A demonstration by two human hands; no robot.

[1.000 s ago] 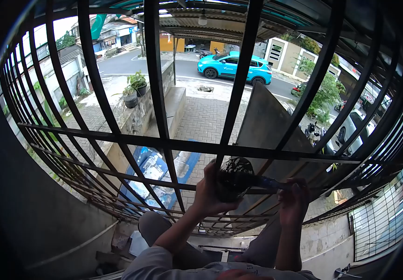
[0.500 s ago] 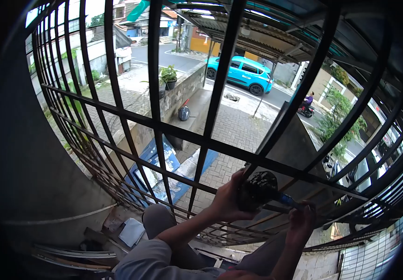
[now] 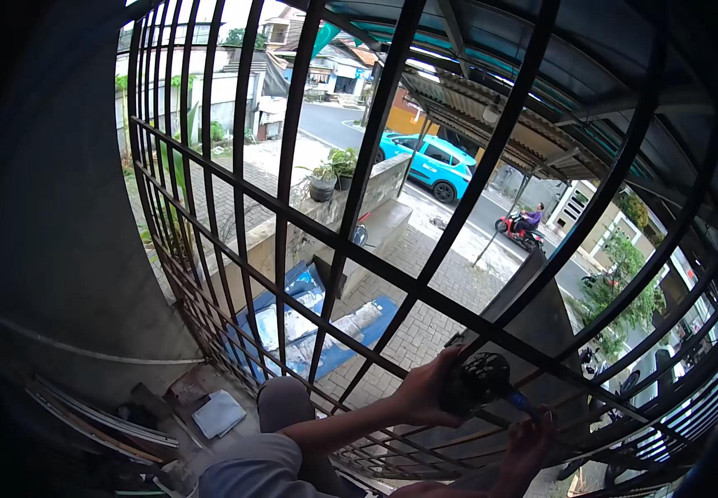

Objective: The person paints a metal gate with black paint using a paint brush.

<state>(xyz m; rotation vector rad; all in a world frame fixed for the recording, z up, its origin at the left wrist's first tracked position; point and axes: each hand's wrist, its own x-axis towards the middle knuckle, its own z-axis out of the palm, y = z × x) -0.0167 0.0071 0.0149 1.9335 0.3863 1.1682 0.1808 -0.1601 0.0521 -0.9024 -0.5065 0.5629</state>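
You wear a grey top whose short left sleeve looks plain and loose, ending in a rounded edge; your trousers are a darker, brownish grey, smooth over the knee; your left hand and right hand are bare.

Grille standing before the knee. Brush running between container in left hand and right hand. Beyond grille: panels lying on paving, potted plants sitting on wall behind, car standing farther back on road, motorbike riding right of it.
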